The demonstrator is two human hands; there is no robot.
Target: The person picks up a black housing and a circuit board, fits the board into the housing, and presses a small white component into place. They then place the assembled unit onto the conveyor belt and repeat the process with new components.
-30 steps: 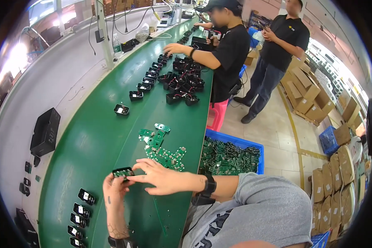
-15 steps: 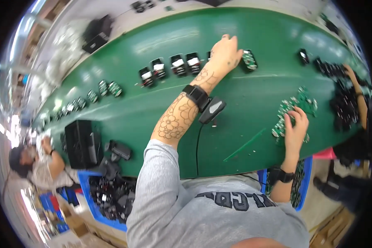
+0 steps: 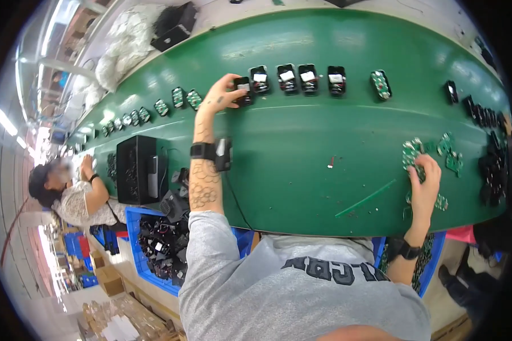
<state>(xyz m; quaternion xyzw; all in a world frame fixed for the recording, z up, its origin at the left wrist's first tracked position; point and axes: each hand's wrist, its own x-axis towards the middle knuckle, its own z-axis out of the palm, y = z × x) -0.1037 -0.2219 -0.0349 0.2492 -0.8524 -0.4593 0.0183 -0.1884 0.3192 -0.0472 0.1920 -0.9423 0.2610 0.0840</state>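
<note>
My left hand (image 3: 220,95) has its fingers and thumb around a small black plastic case (image 3: 243,91), the leftmost of a row. Several like it stand to its right, such as the case with a white patch inside (image 3: 286,78). Farther right is a case holding a green circuit board (image 3: 381,85). At the right, my right hand (image 3: 427,175) curls its thumb and fingers on a green circuit board (image 3: 410,152) at a loose pile. Other loose circuit boards (image 3: 450,159) lie beside it. The fingers hide part of the piece they grip.
Cases with green boards (image 3: 161,107) run off leftward. A black bin (image 3: 136,170) stands at the left near a co-worker (image 3: 77,187). Black cases (image 3: 492,176) are heaped at the far right. A green strip (image 3: 365,199) lies near the front edge. Blue crates (image 3: 148,275) sit below the table.
My left hand has moved left along the row from beside the board-filled case to the leftmost black case and grasps it. My right hand stays at the circuit boards. The whole view has shifted.
</note>
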